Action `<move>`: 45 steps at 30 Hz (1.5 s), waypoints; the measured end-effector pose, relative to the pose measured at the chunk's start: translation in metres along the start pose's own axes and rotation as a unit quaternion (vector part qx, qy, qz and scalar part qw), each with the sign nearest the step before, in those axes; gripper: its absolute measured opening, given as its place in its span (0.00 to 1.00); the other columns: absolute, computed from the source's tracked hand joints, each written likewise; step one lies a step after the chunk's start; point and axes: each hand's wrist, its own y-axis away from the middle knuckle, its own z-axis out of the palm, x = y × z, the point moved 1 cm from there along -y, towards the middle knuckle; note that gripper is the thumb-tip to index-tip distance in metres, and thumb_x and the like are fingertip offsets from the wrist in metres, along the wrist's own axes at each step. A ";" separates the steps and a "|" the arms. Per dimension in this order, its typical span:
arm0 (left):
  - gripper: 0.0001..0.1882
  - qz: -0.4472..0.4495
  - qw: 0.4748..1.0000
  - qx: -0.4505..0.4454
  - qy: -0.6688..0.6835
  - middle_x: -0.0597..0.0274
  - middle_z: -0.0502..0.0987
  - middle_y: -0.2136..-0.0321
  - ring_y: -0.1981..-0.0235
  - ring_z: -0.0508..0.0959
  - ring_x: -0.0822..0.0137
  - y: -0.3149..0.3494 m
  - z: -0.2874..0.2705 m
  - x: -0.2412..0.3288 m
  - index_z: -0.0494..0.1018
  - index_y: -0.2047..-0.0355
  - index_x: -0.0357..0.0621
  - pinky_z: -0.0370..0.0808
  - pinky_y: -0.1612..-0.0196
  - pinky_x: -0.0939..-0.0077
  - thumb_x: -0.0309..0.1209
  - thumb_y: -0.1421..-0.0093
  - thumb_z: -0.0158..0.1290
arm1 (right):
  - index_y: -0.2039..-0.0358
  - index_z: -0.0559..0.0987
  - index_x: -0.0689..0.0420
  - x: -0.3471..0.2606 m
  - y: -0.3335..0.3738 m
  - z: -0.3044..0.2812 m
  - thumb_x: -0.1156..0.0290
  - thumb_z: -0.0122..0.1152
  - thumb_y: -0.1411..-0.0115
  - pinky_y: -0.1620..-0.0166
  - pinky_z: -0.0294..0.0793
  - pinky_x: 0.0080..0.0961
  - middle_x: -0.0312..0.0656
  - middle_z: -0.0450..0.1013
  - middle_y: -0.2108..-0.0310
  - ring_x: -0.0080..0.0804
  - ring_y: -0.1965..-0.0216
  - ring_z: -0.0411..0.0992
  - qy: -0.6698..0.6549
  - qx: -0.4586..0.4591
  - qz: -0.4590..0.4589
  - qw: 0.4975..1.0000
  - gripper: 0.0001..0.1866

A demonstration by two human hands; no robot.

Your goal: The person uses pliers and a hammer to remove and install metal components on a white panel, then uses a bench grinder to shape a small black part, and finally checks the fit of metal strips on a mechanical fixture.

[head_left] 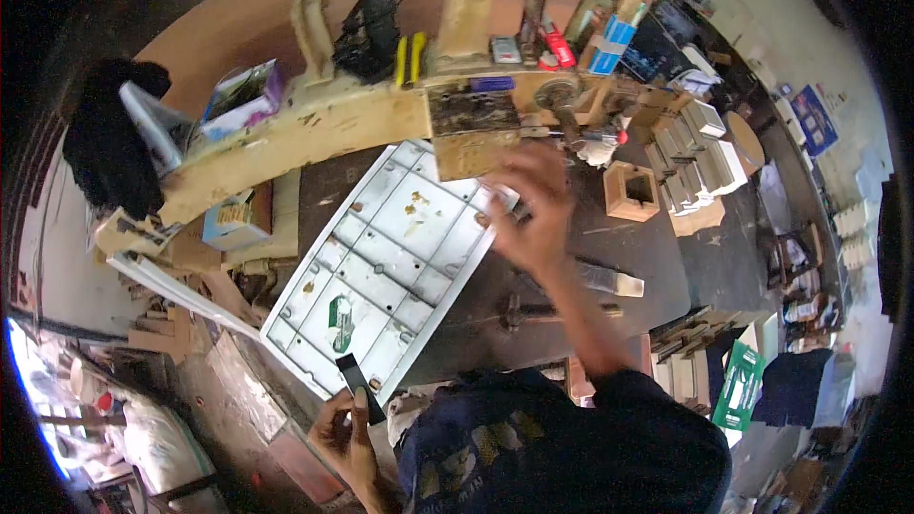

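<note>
The left hand [345,430] pinches low; the right hand [533,209] extends forward.

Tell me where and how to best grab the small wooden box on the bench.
Probably pinch opposite outer walls of the small wooden box, coming from above on the near side: its sides look flat, and the stacked pale pieces stand close on its right.

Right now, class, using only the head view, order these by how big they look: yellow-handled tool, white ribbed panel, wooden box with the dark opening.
1. White ribbed panel
2. Wooden box
3. Yellow-handled tool
</note>
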 end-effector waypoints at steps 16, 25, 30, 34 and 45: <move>0.11 0.189 0.969 0.102 -0.121 0.57 0.78 0.78 0.78 0.77 0.69 -0.004 -0.274 0.046 0.81 0.66 0.34 0.71 0.73 0.79 0.17 0.53 0.62 | 0.61 0.81 0.66 -0.387 0.055 0.176 0.71 0.65 0.40 0.63 0.71 0.14 0.37 0.78 0.69 0.18 0.68 0.73 -0.546 -0.571 0.275 0.548 0.11; 0.11 0.045 0.971 0.230 0.049 0.56 0.78 0.77 0.79 0.75 0.73 0.009 -0.439 0.012 0.81 0.63 0.35 0.70 0.73 0.82 0.17 0.48 0.60 | 0.64 0.80 0.67 -0.575 0.101 0.281 0.77 0.61 0.42 0.66 0.72 0.19 0.43 0.77 0.72 0.23 0.72 0.74 -0.597 -0.664 0.337 0.298 0.07; 0.12 0.024 0.933 0.357 -0.031 0.55 0.78 0.77 0.77 0.76 0.76 -0.006 -0.520 -0.003 0.81 0.63 0.34 0.70 0.73 0.83 0.16 0.49 0.61 | 0.63 0.79 0.67 -0.678 0.126 0.355 0.78 0.60 0.42 0.66 0.72 0.20 0.43 0.77 0.69 0.24 0.72 0.73 -0.548 -0.741 0.311 0.232 0.07; 0.10 -0.049 0.918 0.388 0.068 0.61 0.79 0.76 0.75 0.75 0.79 -0.033 -0.589 -0.016 0.80 0.61 0.33 0.71 0.70 0.84 0.19 0.45 0.60 | 0.64 0.79 0.66 -0.754 0.141 0.428 0.77 0.59 0.41 0.67 0.73 0.20 0.44 0.77 0.70 0.25 0.72 0.74 -0.521 -0.793 0.287 0.133 0.06; 0.04 -0.096 0.848 0.511 0.104 0.61 0.81 0.71 0.66 0.78 0.73 -0.115 -0.775 -0.080 0.81 0.69 0.35 0.72 0.62 0.81 0.21 0.47 0.62 | 0.59 0.79 0.68 -0.938 0.161 0.582 0.75 0.60 0.39 0.65 0.73 0.18 0.44 0.78 0.69 0.24 0.71 0.75 -0.439 -0.873 0.098 0.188 0.11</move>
